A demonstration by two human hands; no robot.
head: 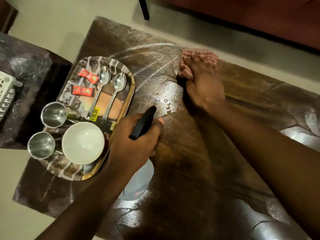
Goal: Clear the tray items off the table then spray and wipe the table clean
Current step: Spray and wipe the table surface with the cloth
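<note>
The tray (129, 94), an oval with a marbled print and a wooden-coloured rim, rests on the left part of the dark marbled table (199, 161). It holds two red sachets (88, 76) at its far end, one beside the other, and two steel spoons (103, 87) lying side by side with bowls pointing away from the person; a yellow price sticker (94, 113) sits near the spoon handles. At the near end stand two steel cups (54, 114), both upright and empty, next to a white bowl (83, 142), also upright and empty. The left hand (133, 144) is closed around the neck of a spray bottle (138, 181), whose black nozzle (143, 122) points across the table; the translucent body shows below the hand. The right hand (202, 85) is curled over a pinkish cloth (195, 59), pressing it flat against the far part of the table. Wet streaks and droplets (167, 103) lie on the surface between the two hands. A white perforated basket (7, 94) sits on a separate surface at the left; its contents cannot be determined.
</note>
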